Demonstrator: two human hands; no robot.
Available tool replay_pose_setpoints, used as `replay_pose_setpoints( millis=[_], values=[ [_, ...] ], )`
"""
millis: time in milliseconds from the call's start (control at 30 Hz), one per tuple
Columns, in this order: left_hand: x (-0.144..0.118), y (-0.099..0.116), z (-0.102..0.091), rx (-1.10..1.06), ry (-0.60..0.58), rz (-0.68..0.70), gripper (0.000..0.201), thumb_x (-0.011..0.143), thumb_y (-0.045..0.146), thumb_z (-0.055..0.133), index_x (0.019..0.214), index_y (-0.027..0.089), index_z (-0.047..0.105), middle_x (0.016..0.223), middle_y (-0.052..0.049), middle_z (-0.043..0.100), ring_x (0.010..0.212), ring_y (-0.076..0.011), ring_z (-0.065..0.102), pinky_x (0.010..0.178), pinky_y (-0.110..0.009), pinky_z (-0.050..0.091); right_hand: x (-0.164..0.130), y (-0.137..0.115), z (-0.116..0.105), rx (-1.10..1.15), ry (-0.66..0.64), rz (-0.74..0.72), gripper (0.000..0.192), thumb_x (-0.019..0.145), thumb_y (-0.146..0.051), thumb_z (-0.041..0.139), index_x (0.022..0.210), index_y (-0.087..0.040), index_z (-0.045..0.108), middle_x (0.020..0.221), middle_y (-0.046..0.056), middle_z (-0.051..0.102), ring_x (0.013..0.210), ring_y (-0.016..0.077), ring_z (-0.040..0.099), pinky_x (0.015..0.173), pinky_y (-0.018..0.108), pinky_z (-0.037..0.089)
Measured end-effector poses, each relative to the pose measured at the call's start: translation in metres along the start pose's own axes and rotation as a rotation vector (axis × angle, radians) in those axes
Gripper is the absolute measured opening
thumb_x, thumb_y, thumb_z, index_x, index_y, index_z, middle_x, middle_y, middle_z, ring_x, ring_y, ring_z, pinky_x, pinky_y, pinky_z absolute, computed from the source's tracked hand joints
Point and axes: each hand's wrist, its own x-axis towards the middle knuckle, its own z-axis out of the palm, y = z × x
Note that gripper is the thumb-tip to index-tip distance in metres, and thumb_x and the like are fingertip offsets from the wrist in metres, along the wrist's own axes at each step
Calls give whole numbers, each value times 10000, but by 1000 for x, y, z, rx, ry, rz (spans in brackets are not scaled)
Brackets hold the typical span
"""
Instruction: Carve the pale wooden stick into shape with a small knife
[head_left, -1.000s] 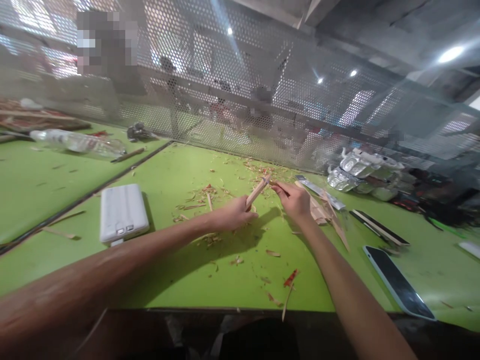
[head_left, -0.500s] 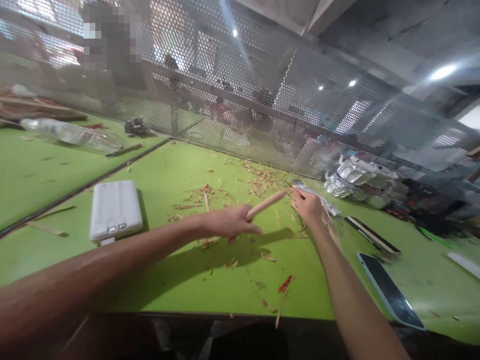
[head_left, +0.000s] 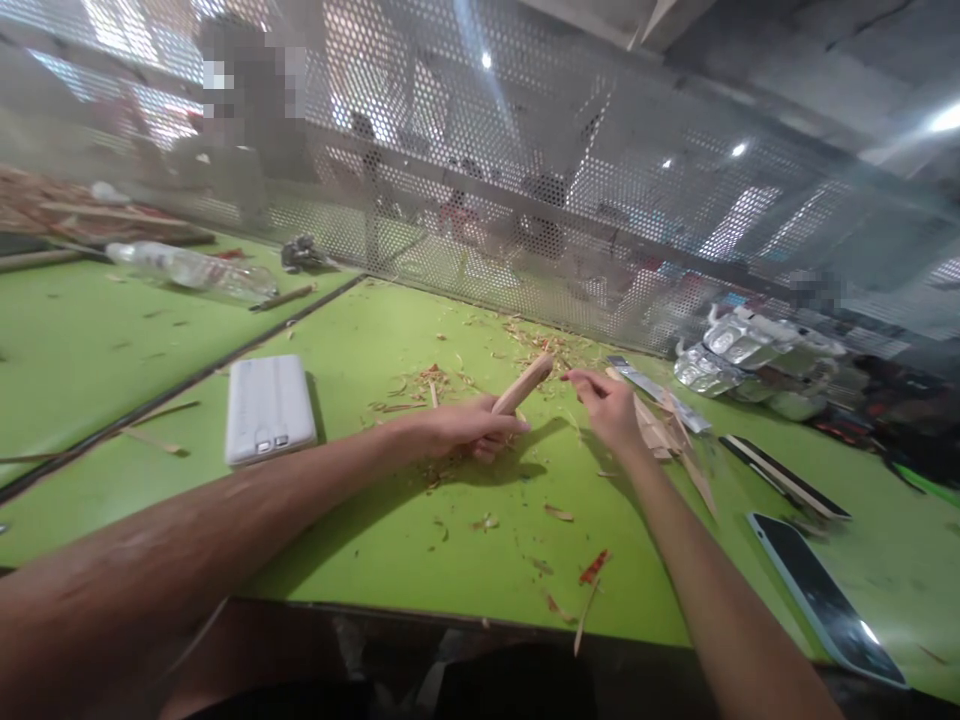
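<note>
My left hand [head_left: 472,425] is wrapped round a short, pale wooden stick [head_left: 523,385], which points up and away to the right. A little to the right of the stick's far end is my right hand [head_left: 606,402], its thumb and fingers pinched together. Whatever they hold, if anything, is too small to make out. The right hand and the stick are apart. Wood shavings [head_left: 431,382] are scattered round both hands on the green table [head_left: 480,560]. Beside my right wrist lie flat wooden pieces [head_left: 654,430] and a metal ruler-like strip [head_left: 660,392].
A white power bank [head_left: 270,410] lies left of my arm. Farther left are a clear plastic bottle [head_left: 191,270] and wood scraps. A phone [head_left: 825,600], dark strips [head_left: 787,475] and silvery packages [head_left: 757,360] lie to the right. A perforated metal screen [head_left: 465,190] borders the back.
My left hand has closed more round the stick, which now tilts more steeply. The right hand's fingers have come away from the wooden pieces' side slightly leftward. The view has shifted left.
</note>
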Motion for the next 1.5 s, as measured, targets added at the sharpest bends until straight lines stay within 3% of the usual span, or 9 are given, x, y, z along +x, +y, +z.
replay_pose_setpoints(
  millis=[167, 433, 600, 800, 933, 1067, 1167, 1300, 1500],
  values=[
    [1, -1, -1, -56, 34, 27, 289, 889, 229, 719, 968, 211, 442, 650, 82, 429, 472, -32, 370, 438, -175, 268, -10, -20, 25, -173, -195, -144, 517, 981, -608, 468, 762, -193, 686, 568, 20, 576, 496, 154, 463, 495, 294, 320],
    [1, 7, 14, 87, 216, -21, 209, 960, 256, 601, 861, 204, 424, 578, 99, 371, 432, -39, 312, 428, -189, 226, -11, -17, 33, -367, -159, -142, 592, 994, -673, 346, 722, -221, 615, 563, 27, 559, 517, 172, 456, 535, 298, 273],
    [0, 10, 16, 102, 222, -27, 247, 984, 257, 565, 822, 218, 383, 558, 109, 357, 423, -42, 289, 428, -198, 200, -12, -24, 29, -367, -139, -127, 587, 992, -678, 352, 740, -228, 633, 572, 38, 567, 533, 184, 473, 552, 311, 274],
    [-7, 6, 19, 215, 126, -41, 242, 943, 350, 639, 892, 200, 455, 653, 59, 464, 472, -69, 408, 445, -222, 308, 0, 9, 12, -393, 17, -13, 529, 985, -626, 409, 684, -228, 582, 591, 43, 557, 564, 178, 426, 575, 321, 296],
    [-12, 7, 31, 283, 16, -9, 285, 923, 385, 669, 933, 213, 442, 642, 73, 430, 485, -77, 399, 461, -224, 331, 11, 43, -9, -367, 188, 155, 514, 949, -610, 452, 582, -251, 429, 556, 13, 469, 584, 185, 412, 596, 320, 328],
    [-9, 6, 25, 224, 35, -19, 268, 950, 372, 637, 936, 207, 426, 647, 78, 414, 478, -58, 371, 447, -205, 286, 16, 43, -16, -264, 263, 162, 551, 936, -655, 455, 573, -260, 330, 533, -28, 347, 566, 166, 365, 587, 315, 325],
    [-5, 4, 16, 108, 54, -14, 248, 971, 331, 614, 908, 203, 411, 632, 87, 391, 458, -38, 339, 429, -189, 243, 13, 23, -9, -203, 204, 77, 559, 935, -691, 445, 594, -253, 383, 556, -25, 366, 573, 159, 367, 575, 315, 318],
    [-2, 3, 10, -4, 71, 18, 259, 964, 306, 634, 902, 207, 403, 615, 95, 387, 442, -31, 330, 414, -175, 236, 2, -6, 6, -127, 8, -4, 530, 955, -673, 453, 669, -232, 524, 584, -1, 475, 574, 162, 414, 549, 311, 324],
    [1, 2, 9, -74, 118, 39, 269, 916, 252, 690, 891, 202, 427, 588, 107, 372, 425, -21, 319, 411, -159, 240, -14, -24, 29, -174, -219, -163, 498, 977, -619, 455, 735, -220, 628, 609, 5, 557, 569, 164, 477, 572, 302, 323]
  ],
)
